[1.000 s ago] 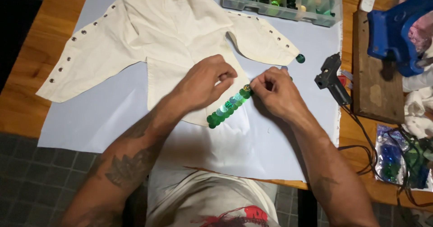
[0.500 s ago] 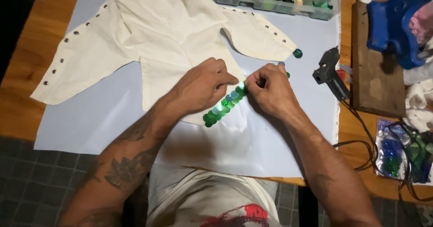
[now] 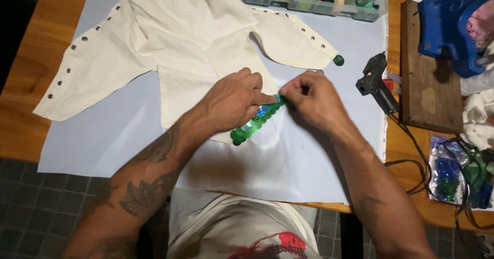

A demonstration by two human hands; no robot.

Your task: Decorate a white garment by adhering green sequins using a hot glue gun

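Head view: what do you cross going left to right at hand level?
Left sleeve of the cream studded garment → left hand → row of green round sequins → right hand → black glue gun → brown wooden block.

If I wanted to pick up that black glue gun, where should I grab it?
Probably by the handle of the glue gun, the long part slanting toward the lower right. Come from above on the near side: it lies flat on the pale sheet, and its cord trails off the handle's end.
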